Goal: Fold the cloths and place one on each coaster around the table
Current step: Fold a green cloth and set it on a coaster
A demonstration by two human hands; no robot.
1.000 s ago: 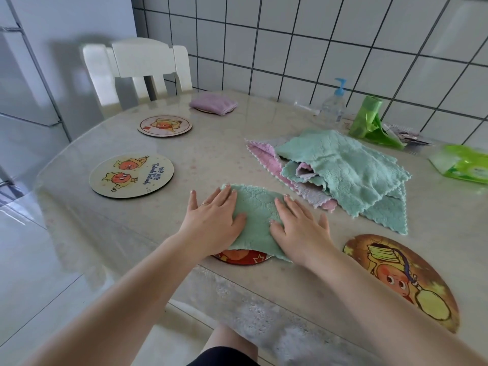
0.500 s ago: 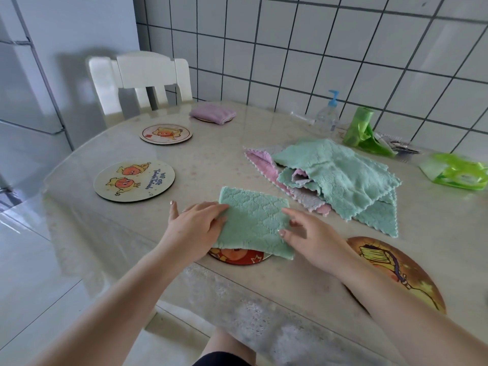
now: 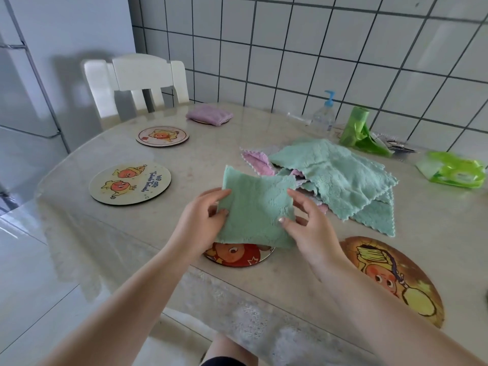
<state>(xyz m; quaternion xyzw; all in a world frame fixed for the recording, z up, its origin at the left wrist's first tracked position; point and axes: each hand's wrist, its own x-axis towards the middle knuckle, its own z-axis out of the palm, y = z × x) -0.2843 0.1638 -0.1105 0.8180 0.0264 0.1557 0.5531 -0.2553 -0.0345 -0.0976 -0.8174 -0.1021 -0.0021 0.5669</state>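
Note:
A folded green cloth is lifted off the table above a red coaster at the near edge. My left hand pinches its left side and my right hand pinches its right side. A heap of unfolded green and pink cloths lies just behind and to the right. A folded purple cloth sits on a far coaster. Bare coasters lie at the left, the far left and the near right.
A white chair stands at the table's far left end. Along the tiled wall stand a pump bottle, a green bag roll and a green wipes pack. The table's front edge runs close to me.
Both hands went from pressing flat on the green cloth to gripping its sides. The cloth has come up off the red coaster, far edge raised.

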